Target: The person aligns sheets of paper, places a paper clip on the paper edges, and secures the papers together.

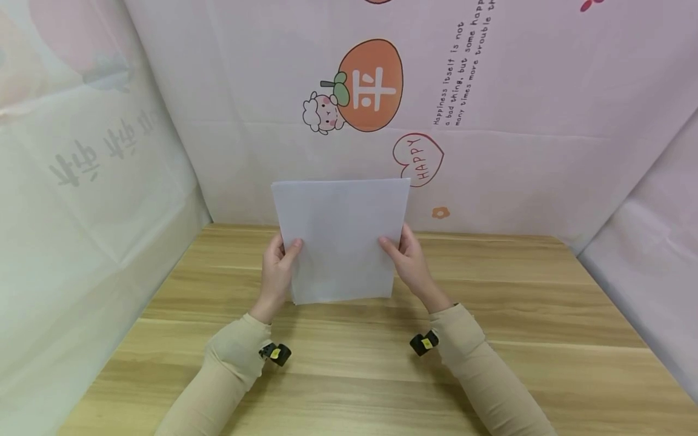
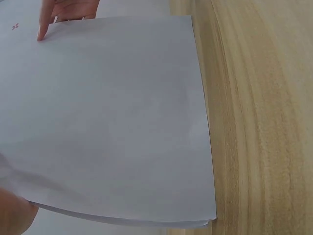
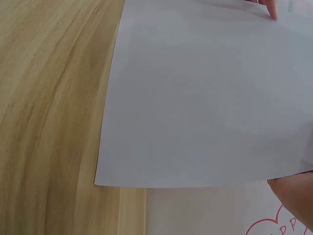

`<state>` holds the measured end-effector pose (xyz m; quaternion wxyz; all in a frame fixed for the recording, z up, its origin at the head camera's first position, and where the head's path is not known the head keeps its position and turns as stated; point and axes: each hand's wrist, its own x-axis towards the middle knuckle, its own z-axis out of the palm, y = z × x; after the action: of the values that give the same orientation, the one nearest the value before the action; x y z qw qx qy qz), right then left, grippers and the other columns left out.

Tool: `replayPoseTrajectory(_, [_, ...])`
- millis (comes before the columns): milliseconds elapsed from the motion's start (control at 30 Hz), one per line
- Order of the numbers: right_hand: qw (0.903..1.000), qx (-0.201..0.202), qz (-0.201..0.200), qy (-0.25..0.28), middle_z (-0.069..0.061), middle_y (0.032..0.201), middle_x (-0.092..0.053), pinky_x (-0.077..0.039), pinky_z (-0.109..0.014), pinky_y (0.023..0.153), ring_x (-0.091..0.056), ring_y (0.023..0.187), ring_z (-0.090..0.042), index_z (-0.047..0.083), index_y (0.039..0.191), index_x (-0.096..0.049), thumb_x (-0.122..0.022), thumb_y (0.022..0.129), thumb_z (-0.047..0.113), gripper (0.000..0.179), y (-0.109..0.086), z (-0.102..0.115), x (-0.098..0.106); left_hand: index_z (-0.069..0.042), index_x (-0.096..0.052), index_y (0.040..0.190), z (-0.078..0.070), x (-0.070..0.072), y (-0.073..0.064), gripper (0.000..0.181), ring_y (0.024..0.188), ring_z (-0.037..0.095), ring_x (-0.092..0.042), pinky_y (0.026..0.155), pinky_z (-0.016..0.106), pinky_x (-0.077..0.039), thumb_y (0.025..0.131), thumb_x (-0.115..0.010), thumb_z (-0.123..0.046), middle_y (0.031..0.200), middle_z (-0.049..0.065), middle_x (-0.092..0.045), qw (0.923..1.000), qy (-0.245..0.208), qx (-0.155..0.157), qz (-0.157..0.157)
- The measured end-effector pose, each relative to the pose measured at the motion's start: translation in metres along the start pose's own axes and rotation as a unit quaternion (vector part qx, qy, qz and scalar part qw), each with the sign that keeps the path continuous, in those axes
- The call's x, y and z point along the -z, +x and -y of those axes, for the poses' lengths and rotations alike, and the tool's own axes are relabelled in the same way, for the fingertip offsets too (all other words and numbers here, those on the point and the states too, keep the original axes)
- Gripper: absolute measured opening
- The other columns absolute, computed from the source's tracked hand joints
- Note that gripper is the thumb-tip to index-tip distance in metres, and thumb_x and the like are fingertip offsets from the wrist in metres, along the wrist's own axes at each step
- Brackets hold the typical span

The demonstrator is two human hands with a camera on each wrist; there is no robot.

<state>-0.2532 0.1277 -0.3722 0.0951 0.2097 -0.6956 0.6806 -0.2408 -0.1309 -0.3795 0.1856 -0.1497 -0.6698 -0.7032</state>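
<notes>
A small stack of white paper sheets (image 1: 342, 236) is held up, tilted toward the camera, above the far part of the table. My left hand (image 1: 279, 266) grips its left edge, thumb on the front face and fingers behind. On the opposite edge my right hand (image 1: 411, 260) pinches the sheets the same way. In the left wrist view the paper (image 2: 112, 117) shows slightly uneven layers along one edge, and the other hand (image 2: 71, 10) appears at the far side. The paper (image 3: 200, 98) looks blank in the right wrist view. The fingers behind it are mostly hidden.
The wood-grain table (image 1: 349, 369) extends below and around the hands. A white printed cloth (image 1: 262, 91) with cartoon drawings hangs right behind the table, and further cloth walls stand at the left and right. Small black cameras (image 1: 424, 343) sit at both wrists.
</notes>
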Motion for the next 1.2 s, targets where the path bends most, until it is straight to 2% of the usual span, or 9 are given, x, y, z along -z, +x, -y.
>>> replayPoseTrajectory(233, [1.0000, 0.004, 0.003, 0.000, -0.012, 0.127, -0.053, -0.050, -0.023, 0.088, -0.057, 0.109, -0.012, 0.005, 0.138, -0.039, -0.054, 0.096, 0.011, 0.045, 0.000, -0.003, 0.000, 0.003, -0.049, 0.130, 0.001, 0.000, 0.000, 0.035, 0.105, 0.009, -0.060, 0.088, 0.020, -0.048, 0.097, -0.052, -0.009, 0.124, 0.016, -0.058, 1.0000, -0.004, -0.004, 0.001])
replayPoseTrajectory(633, [0.9999, 0.000, 0.009, -0.009, -0.016, 0.127, -0.053, -0.050, -0.023, 0.088, -0.058, 0.109, -0.011, 0.003, 0.137, -0.040, -0.056, 0.095, 0.011, 0.046, -0.002, -0.009, 0.002, 0.001, -0.050, 0.128, 0.003, 0.000, -0.004, 0.035, 0.103, 0.010, -0.059, 0.086, 0.020, -0.049, 0.095, -0.055, -0.007, 0.123, 0.017, -0.057, 0.9996, -0.003, 0.029, 0.003])
replayPoseTrajectory(1200, [0.9992, -0.020, 0.012, -0.033, -0.018, 0.128, -0.054, -0.048, -0.021, 0.088, -0.058, 0.107, -0.010, 0.002, 0.136, -0.043, -0.056, 0.096, 0.015, 0.045, -0.002, -0.011, 0.005, 0.002, -0.052, 0.125, 0.008, 0.000, -0.006, 0.033, 0.102, 0.014, -0.058, 0.084, 0.021, -0.049, 0.094, -0.056, -0.008, 0.123, 0.018, -0.058, 0.9985, 0.024, 0.047, 0.011])
